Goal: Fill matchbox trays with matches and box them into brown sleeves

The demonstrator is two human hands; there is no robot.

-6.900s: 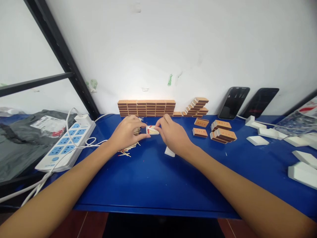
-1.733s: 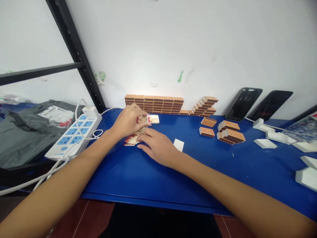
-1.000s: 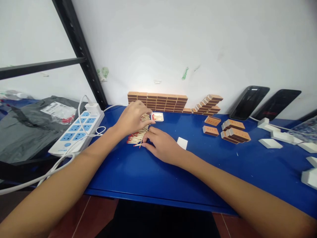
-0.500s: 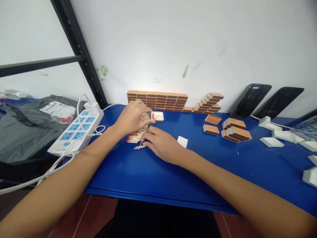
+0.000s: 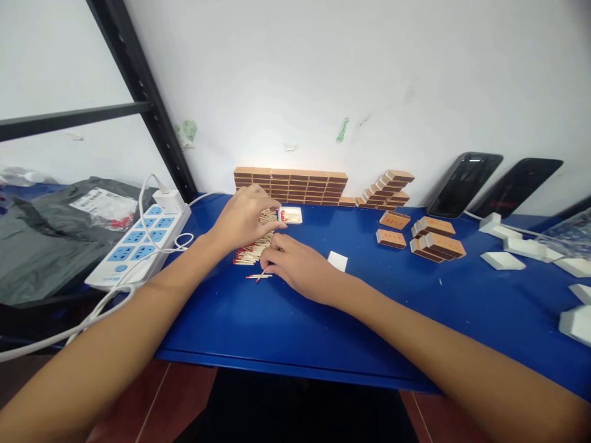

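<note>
A heap of red-tipped matches lies on the blue table. My left hand is cupped over the far part of the heap, fingers curled on the sticks, thumb pointing at a small white tray holding matches. Palm down at the heap's near right edge rests my right hand, its fingertips touching the sticks. Two loose matches lie just in front of those fingertips. An empty white tray sits right of my right hand.
Stacked brown matchboxes line the wall, with a stepped stack and loose boxes to the right. White trays and two phones stand far right. A power strip and grey bag are left.
Both hands left the small tray and went to the match heap. In the last second my right hand has drawn slightly nearer, and two loose matches have slid out in front of it.
</note>
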